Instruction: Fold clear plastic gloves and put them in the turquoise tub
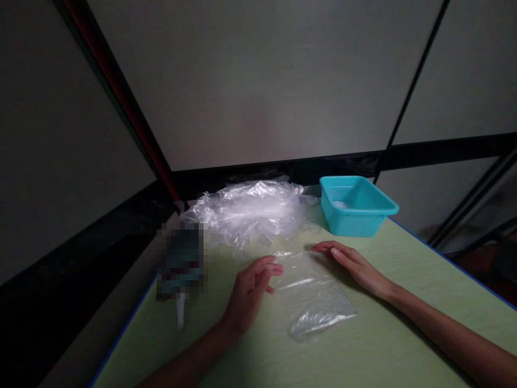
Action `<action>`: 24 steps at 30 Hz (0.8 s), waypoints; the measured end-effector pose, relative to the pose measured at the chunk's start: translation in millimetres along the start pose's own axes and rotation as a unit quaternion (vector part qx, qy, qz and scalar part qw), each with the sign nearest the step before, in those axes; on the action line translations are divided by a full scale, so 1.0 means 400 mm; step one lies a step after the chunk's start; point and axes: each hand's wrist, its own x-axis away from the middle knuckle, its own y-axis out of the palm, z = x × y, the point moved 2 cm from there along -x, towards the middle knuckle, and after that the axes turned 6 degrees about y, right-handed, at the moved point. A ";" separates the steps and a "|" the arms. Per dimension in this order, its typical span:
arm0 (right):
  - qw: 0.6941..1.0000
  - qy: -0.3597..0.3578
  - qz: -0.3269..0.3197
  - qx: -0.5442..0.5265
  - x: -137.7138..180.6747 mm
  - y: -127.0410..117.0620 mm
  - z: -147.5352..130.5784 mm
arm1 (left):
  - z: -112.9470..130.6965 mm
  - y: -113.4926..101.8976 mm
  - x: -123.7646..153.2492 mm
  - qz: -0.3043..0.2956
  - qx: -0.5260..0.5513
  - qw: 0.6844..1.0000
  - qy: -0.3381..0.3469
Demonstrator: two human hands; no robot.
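A clear plastic bag [311, 291] lies flat on the pale green table, its surface creased and shiny. Beside its left edge is my left hand [254, 288], fingers apart and slightly curled, with nothing in them. My right hand [351, 261] rests near the bag's far right corner, its fingers stretched out and holding nothing; whether the fingertips touch the plastic I cannot tell. Behind both hands spreads a heap of clear plastic bags [250, 210], crumpled and glossy.
A turquoise plastic basin [357, 223] stands at the back right, with something whitish inside. On the left lies a blurred-out dark object [181, 261] with a pale strip below it. The table [412, 280] has a blue edge and meets panelled walls behind.
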 end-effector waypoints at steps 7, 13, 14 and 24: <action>0.997 0.024 0.003 -0.076 -0.005 0.003 -0.005 | -0.015 0.001 -0.011 0.044 0.083 0.993 -0.068; 0.995 0.041 0.019 -0.093 -0.002 0.007 0.000 | -0.016 0.002 -0.012 0.035 0.066 0.993 -0.093; 0.995 0.043 0.021 -0.088 -0.002 0.008 0.000 | -0.017 0.003 -0.013 0.031 0.060 0.993 -0.095; 0.999 0.037 0.022 0.004 0.005 -0.001 0.007 | -0.017 0.009 -0.019 0.019 0.037 0.996 -0.083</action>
